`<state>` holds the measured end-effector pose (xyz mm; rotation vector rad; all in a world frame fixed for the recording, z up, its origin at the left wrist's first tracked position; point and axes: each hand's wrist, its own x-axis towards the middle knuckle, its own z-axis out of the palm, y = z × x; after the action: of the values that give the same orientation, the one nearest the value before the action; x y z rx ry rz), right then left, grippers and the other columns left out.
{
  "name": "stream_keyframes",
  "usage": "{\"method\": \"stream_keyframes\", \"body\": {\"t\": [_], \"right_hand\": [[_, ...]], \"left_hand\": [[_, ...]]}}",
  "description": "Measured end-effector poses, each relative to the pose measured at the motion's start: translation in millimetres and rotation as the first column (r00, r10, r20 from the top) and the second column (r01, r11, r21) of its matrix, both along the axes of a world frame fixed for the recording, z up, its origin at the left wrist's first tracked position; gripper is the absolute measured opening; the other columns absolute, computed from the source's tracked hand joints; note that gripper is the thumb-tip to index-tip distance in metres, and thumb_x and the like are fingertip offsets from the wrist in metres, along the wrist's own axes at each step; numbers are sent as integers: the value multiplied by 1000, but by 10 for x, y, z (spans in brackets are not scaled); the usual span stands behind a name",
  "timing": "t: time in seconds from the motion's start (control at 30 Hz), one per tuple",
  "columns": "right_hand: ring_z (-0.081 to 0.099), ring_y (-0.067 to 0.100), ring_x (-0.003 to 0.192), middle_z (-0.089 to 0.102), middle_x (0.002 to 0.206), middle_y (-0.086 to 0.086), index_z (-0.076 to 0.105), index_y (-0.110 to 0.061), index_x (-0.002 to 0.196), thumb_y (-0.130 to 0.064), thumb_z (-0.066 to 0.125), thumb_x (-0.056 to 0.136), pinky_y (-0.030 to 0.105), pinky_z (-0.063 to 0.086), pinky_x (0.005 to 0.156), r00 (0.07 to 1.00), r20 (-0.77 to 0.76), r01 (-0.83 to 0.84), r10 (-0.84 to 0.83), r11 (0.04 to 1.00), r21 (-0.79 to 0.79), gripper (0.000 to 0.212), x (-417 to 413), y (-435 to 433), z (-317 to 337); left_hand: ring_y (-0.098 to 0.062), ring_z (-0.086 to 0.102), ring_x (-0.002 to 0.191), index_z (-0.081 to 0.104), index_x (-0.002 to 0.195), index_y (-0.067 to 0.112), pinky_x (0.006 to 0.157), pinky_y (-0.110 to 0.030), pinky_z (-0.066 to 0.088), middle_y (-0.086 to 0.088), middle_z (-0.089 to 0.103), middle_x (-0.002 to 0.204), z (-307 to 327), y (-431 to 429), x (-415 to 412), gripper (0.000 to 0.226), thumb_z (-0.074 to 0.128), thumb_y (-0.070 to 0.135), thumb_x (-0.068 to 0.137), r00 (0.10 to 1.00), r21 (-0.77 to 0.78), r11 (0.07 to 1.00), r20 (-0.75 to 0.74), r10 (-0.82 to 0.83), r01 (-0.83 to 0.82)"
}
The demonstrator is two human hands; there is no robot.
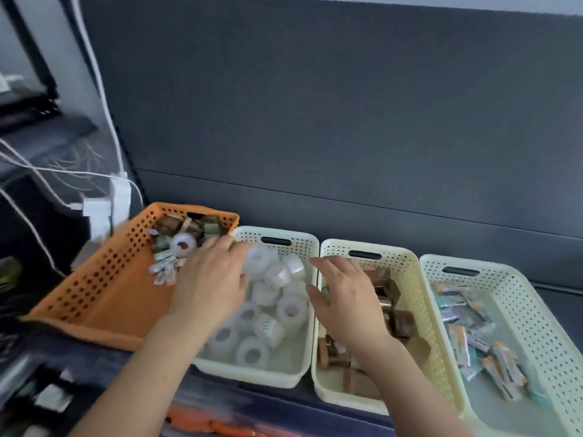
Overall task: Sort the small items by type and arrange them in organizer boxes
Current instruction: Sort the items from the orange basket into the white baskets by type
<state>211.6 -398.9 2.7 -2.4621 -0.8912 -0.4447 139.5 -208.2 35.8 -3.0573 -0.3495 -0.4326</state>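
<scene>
A tilted orange basket at the left holds a mix of brown boxes, one clear tape roll and small packets. To its right stand three cream baskets: one with several clear tape rolls, one with brown boxes, one with small packets. My left hand hovers over the orange basket's right edge, fingers fairly straight. A blurred tape roll is just beside its fingertips, above the tape basket. My right hand is spread, palm down, over the brown-box basket, holding nothing.
A dark padded wall runs behind the baskets. White chargers and cables hang at the left beside dark shelving. Blurred clutter lies at the lower left, orange items at the bottom edge. The packet basket's rim is at the far right.
</scene>
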Motion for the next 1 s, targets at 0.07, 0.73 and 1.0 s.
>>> {"method": "stream_keyframes", "body": {"t": [0.07, 0.73, 1.0], "right_hand": [[62, 29, 91, 67, 101, 4, 66, -13, 107, -18, 72, 72, 39, 52, 77, 998, -6, -67, 67, 998, -14, 37, -64, 393, -15], [48, 28, 119, 53, 127, 10, 51, -14, 126, -40, 46, 93, 38, 44, 96, 934, -353, -147, -53, 844, -516, 42, -113, 2948, -420], [54, 28, 114, 57, 122, 11, 57, -11, 118, -31, 55, 88, 37, 48, 88, 913, -347, -50, -216, 784, -619, 36, -53, 3127, -441]], "left_hand": [[-23, 59, 93, 64, 99, 18, 66, -34, 49, 0, 62, 98, -35, 353, -121, 27, 72, 19, 74, 998, 4, 998, 3, 60, -60], [-28, 51, 111, 58, 119, 9, 86, -40, 48, -10, 50, 124, -682, 2285, 117, 33, 48, -1, 89, 890, -163, 986, -454, -43, -35], [-32, 52, 113, 53, 129, 3, 85, -40, 49, -14, 43, 131, -824, 2317, 395, 36, 43, -1, 94, 885, -170, 985, -463, -41, -43]]}}
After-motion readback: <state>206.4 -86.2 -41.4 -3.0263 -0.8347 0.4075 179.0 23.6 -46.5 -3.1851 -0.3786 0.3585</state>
